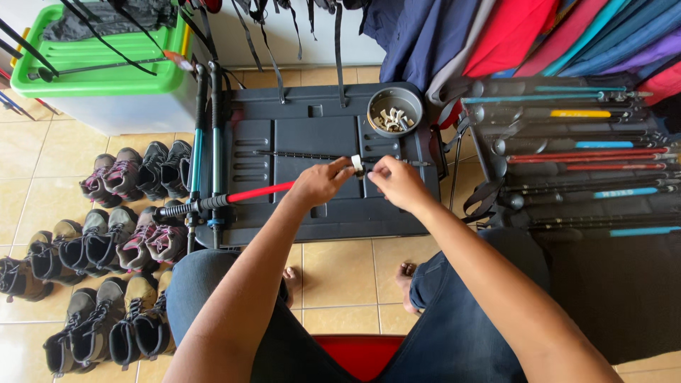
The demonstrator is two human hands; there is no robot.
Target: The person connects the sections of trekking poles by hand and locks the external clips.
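My left hand point(319, 183) grips a red trekking pole point(259, 191) whose black handle point(186, 208) points left. At the pole's end sits a small white clip point(358, 165), pinched between both hands. My right hand point(397, 181) holds that clip from the right side. Both hands hover over a dark grey plastic lid point(312, 128) lying on the floor. A thin black pole section point(298, 155) lies on the lid just behind my hands.
A grey round bowl point(395, 111) of small white clips sits on the lid's back right. Many trekking poles point(582, 152) lie stacked at right. Rows of hiking boots point(106, 248) line the left floor. A green-lidded box point(92, 67) stands back left. Two teal poles point(206, 142) lean beside the lid.
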